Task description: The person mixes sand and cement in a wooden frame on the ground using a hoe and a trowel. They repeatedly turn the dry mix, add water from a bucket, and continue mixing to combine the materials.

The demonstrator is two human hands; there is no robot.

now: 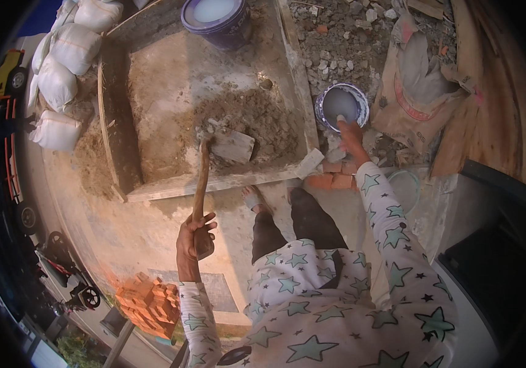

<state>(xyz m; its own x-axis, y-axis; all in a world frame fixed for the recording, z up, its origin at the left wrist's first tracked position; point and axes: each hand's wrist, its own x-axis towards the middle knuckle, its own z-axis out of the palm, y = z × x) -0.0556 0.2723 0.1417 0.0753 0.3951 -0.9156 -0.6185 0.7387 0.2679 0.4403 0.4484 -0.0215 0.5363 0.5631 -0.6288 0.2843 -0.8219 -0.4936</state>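
The hoe [201, 184] has a slightly bent brown wooden handle and a broad grey blade, flat against the mortar [275, 122] and caked around its socket. The mortar is a rough, damp grey heap. Right of it, the round pail [321, 111], dark-rimmed and pale inside, contains cloudy greyish liquid [341, 104].

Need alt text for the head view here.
The person's left hand grips a hoe's wooden handle, its blade on gray mix inside a wood-edged bed; the right hand holds a small bucket of cloudy liquid by its rim. A larger purple bucket stands beyond.
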